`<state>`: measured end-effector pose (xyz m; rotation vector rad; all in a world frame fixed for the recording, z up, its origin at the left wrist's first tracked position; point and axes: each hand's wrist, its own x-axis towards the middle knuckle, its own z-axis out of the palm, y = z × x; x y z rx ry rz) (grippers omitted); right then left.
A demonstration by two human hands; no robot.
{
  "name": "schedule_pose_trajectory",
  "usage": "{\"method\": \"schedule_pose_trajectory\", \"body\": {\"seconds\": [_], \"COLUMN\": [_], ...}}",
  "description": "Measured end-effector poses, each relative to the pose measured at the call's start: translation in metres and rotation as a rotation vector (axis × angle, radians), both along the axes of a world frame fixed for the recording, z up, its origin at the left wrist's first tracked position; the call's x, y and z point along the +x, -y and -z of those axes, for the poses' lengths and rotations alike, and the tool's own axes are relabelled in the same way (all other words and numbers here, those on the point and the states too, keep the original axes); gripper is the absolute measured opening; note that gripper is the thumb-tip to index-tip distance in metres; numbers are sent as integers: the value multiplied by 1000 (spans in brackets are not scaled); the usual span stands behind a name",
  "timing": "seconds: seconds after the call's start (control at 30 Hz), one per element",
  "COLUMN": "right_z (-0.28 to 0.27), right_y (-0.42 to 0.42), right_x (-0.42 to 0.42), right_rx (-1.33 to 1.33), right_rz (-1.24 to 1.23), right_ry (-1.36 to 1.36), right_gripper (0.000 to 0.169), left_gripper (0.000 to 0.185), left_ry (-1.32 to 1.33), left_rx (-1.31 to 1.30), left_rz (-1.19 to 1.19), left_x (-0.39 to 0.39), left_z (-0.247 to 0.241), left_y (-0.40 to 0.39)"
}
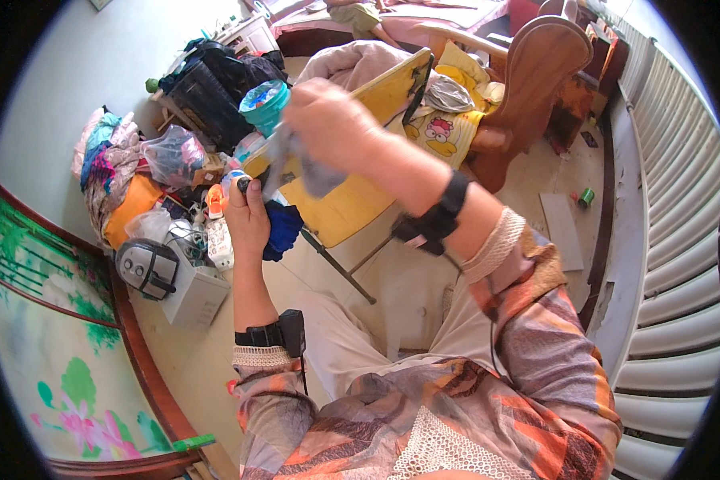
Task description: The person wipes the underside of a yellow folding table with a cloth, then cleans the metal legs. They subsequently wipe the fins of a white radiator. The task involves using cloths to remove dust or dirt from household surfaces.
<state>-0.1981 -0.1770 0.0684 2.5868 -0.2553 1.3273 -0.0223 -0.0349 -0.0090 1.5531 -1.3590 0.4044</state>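
My left hand point(249, 219) is closed around a black-ended object point(244, 183), most of it hidden in the fist. A dark blue crumpled cloth point(283, 231) shows just right of that hand; whether the hand grips it too, I cannot tell. My right hand point(330, 123), blurred, is raised above a yellow folding chair point(345, 207). From its fingers hangs a grey cloth point(318, 171), also blurred, reaching towards my left hand.
A teal bucket point(265, 105) stands beyond my hands. Heaped clothes point(111, 168) and a grey-black appliance point(147, 268) on a white box point(198, 300) are left. Right are a brown wooden piece of furniture point(531, 78) and a white radiator point(672, 252). Another person's leg point(384, 36) shows far off.
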Motion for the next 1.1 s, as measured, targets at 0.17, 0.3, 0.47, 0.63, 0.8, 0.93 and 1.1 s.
{"method": "schedule_pose_trajectory", "body": {"seconds": [0.17, 0.3, 0.47, 0.63, 0.8, 0.93, 1.1], "right_z": [5, 14, 11, 10, 12, 16, 27], "right_y": [131, 139, 64, -27, -56, -21, 84], "right_x": [-89, -94, -46, 34, 63, 35, -43], "right_rx": [-42, 177, 24, 82, 15, 68, 48], "right_rz": [352, 265, 32, -58, -336, -289, -100], "right_ry": [89, 302, 270, 142, 242, 278, 450], "right_gripper": [11, 10, 13, 15, 13, 18, 18], "left_gripper": [33, 37, 40, 25, 26, 27, 33], "left_ry": [-104, -68, -170, -54, 118, -36, -140], "left_rx": [108, 119, 177, 47, -97, 59, 109], "left_rz": [-15, -29, -14, -28, 85, 26, -13], "left_x": [-15, -10, -16, -5, 5, 0, -10], "left_z": [-5, -2, -3, 4, 11, -1, -3], "left_y": [4, 1, 3, 6, 15, 5, 10]}}
